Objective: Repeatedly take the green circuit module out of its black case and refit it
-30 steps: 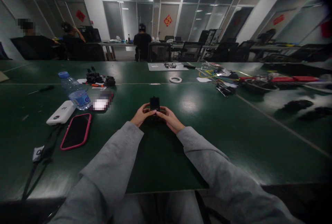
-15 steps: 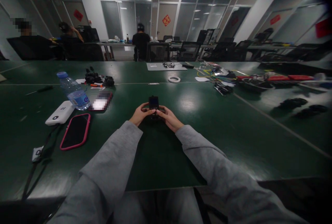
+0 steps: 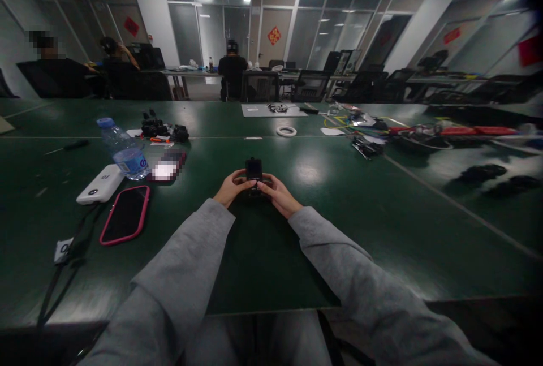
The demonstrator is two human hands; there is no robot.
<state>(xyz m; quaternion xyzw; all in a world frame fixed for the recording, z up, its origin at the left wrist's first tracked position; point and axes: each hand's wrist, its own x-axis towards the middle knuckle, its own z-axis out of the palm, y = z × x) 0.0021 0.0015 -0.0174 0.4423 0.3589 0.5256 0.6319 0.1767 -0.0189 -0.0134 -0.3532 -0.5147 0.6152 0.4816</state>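
Observation:
A small black device (image 3: 254, 169) with a dark square face stands upright on the green table (image 3: 271, 264), in front of me. My left hand (image 3: 232, 187) grips it from the left side, thumb on its lower front. From the right, my right hand (image 3: 279, 193) grips the same device, its thumb close to the left one. The fingers behind the device are mostly hidden. Both forearms wear grey sleeves.
To the left are a water bottle (image 3: 129, 159), a white power bank (image 3: 100, 185) with a cable, and a pink-rimmed phone (image 3: 126, 215). Beyond the device lies a white ring (image 3: 286, 131). Wires and tools (image 3: 367, 148) lie right. People sit at the back.
The whole view has shifted slightly. Both hands keep their hold on the black device, with no other clear movement.

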